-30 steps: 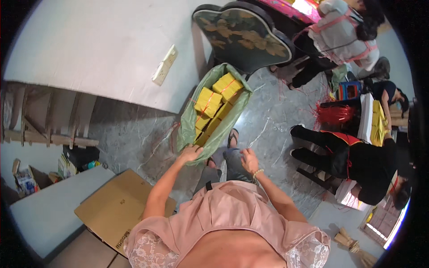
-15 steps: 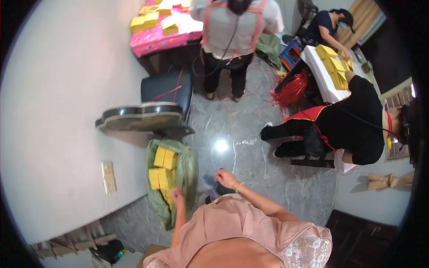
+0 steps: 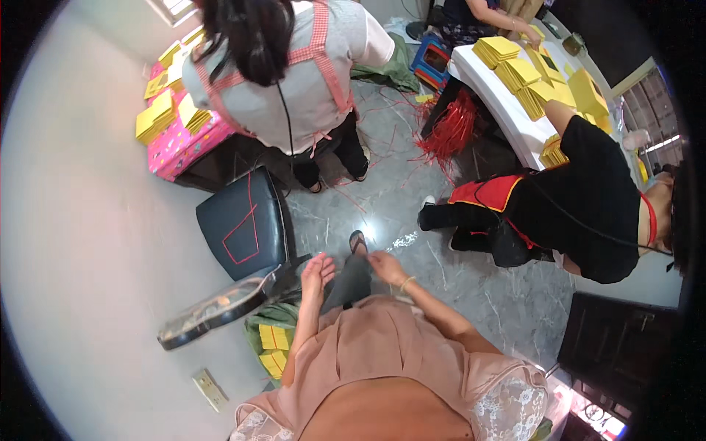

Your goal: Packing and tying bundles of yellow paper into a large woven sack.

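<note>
My left hand (image 3: 318, 275) is raised in front of me, palm partly up, fingers spread and holding nothing. Close to its right, my right hand (image 3: 385, 267), with a bracelet at the wrist, hangs with fingers loosely curled together and nothing visible in them. Below and left of my left forearm stands an open green sack (image 3: 278, 314), partly hidden by the arm. Inside it lie yellow paper bundles (image 3: 275, 337) tied with red string. A dark chair (image 3: 241, 224) with a loop of red string on its seat is ahead to the left.
An oval dark-rimmed panel (image 3: 220, 307) leans by the wall. A person in a checked apron (image 3: 272, 95) stands at a pink-covered table (image 3: 180, 153). To the right, a person in black (image 3: 581, 202) works at a white table (image 3: 482, 99) with yellow stacks. Red strings (image 3: 450, 132) hang beside it.
I have moved forward; the chair, tables and people appear nearer. My left hand has come up from beside the sack. The sack now sits lower in view, mostly behind my arm.
</note>
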### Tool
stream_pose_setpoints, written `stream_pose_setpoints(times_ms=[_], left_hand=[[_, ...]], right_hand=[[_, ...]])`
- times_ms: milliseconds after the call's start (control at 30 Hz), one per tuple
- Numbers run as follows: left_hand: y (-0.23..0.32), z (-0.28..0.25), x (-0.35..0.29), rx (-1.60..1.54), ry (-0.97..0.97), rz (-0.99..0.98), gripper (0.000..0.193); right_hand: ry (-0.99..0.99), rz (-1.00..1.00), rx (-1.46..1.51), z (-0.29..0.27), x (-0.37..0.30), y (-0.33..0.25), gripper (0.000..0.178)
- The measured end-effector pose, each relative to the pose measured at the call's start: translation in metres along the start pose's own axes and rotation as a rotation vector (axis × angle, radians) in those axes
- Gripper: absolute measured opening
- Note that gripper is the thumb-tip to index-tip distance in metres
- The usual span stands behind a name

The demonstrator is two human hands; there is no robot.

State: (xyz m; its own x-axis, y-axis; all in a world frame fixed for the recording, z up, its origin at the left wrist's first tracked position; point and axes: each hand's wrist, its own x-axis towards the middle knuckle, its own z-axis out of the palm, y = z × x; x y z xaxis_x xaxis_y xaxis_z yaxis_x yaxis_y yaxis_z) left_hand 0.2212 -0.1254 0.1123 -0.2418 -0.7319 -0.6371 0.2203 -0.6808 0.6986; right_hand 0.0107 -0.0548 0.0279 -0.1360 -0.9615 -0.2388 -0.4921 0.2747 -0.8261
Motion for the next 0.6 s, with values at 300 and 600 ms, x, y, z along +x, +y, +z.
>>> stream_pose_setpoints(times_ms=[300,600], left_hand=[[0.096,0.069,0.107,0.223,-0.024,0.007,0.022],[0.144,0.188,0.179,0.357,-0.191,0.099,0.023]], right_hand=[[0.235,0.221,-0.139,-0.104,0.111,0.047,0.017],[0.153,0.119,-0.093,-0.165,0.247,0.079,0.016]])
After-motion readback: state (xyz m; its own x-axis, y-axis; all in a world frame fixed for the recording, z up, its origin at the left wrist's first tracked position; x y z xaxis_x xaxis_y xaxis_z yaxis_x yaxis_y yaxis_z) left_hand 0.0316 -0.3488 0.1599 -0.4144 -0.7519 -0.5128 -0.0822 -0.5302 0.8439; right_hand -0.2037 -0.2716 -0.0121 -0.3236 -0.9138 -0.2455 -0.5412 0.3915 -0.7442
